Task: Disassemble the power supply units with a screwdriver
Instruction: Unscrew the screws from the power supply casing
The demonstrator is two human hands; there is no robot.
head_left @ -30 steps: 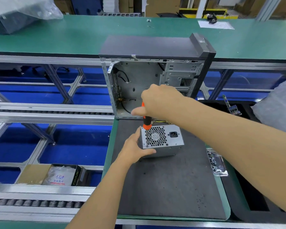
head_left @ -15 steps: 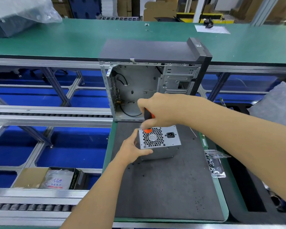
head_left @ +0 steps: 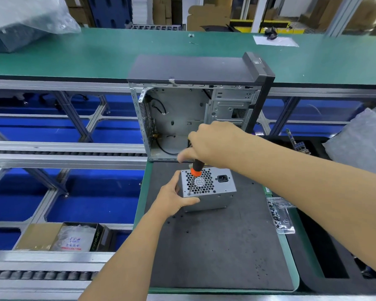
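A silver power supply unit (head_left: pixel 213 192) stands on the dark foam mat (head_left: pixel 215 246), its fan grille and power socket facing up. My left hand (head_left: pixel 172 198) grips its left side, thumb along the front lower edge. My right hand (head_left: pixel 211 144) holds a screwdriver (head_left: pixel 195 170) with a black and orange handle from above. The shaft slants down, and its tip sits at the near left corner of the grille face.
An open, gutted computer case (head_left: pixel 195 109) stands just behind the mat. A clear bag of small parts (head_left: pixel 280 216) lies at the mat's right edge. Black foam trays (head_left: pixel 334 279) sit to the right. A cardboard box (head_left: pixel 59 236) rests lower left among roller conveyors.
My right hand has shifted the screwdriver from the grille's far left corner to its near left corner. My left hand stays on the unit's left side.
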